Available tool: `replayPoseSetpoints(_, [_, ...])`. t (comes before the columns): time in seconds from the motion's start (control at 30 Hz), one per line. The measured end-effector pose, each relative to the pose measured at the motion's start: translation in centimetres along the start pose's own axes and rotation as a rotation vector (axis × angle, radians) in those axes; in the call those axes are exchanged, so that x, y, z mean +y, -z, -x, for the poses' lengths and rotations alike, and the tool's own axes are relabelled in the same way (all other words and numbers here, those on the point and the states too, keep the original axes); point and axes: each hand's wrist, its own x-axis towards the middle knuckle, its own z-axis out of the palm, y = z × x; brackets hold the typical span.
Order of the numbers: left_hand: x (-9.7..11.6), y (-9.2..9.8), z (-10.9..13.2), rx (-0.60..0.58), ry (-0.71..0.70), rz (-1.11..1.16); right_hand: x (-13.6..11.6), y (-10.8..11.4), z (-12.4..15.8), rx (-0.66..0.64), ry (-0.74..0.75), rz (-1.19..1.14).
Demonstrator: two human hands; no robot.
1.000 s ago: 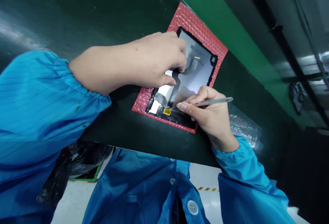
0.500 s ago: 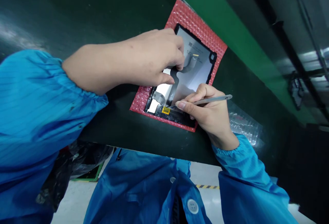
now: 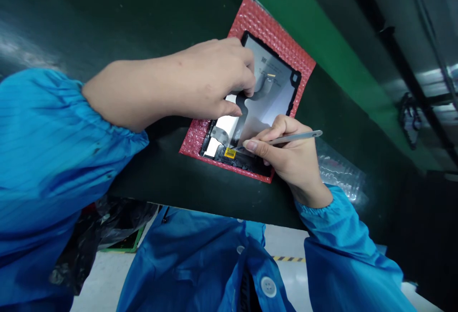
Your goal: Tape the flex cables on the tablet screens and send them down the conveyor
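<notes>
An opened tablet screen assembly (image 3: pixel 275 99) with a black frame and silvery back lies on a red bubble-wrap sheet (image 3: pixel 300 64). My left hand (image 3: pixel 225 73) rests over its left side, fingers bent down and the thumb apart from them. Its fingertips are by a dark flex cable (image 3: pixel 240 117) on the panel; some fingers are hidden. In my right hand (image 3: pixel 286 147), metal tweezers (image 3: pixel 298 137) are pinched between thumb and fingers. Their tip points at a small yellow piece (image 3: pixel 230 153) near the frame's lower edge; whether it touches cannot be made out.
Under everything is a dark green work surface (image 3: pixel 161 173). A clear plastic tray or bag (image 3: pixel 339 173) lies to the right of my right hand. Black plastic bags (image 3: pixel 118 219) sit below the bench's front edge, and a green strip (image 3: pixel 286 6) runs along the back.
Hardly anything differs. The whole view has shifted slightly, while both hands and the tweezers keep nearly the same places on the screen assembly.
</notes>
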Motion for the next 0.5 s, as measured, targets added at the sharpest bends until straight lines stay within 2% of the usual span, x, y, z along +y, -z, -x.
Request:
replayPoseSetpoints(0.13, [0.1,-0.1,-0.2,-0.013,0.003,-0.036,0.2,0.1,-0.1,-0.009,0.013,0.003])
replayPoseSetpoints(0.37, [0.8,0.1,0.2,-0.034,0.025,0.040,0.3,0.2,-0.1,-0.023,0.037,-0.011])
replayPoseSetpoints(0.5, [1.3,-0.2,0.6,-0.075,-0.031,0.025,0.5,0.2,0.0,-0.027,0.046,0.004])
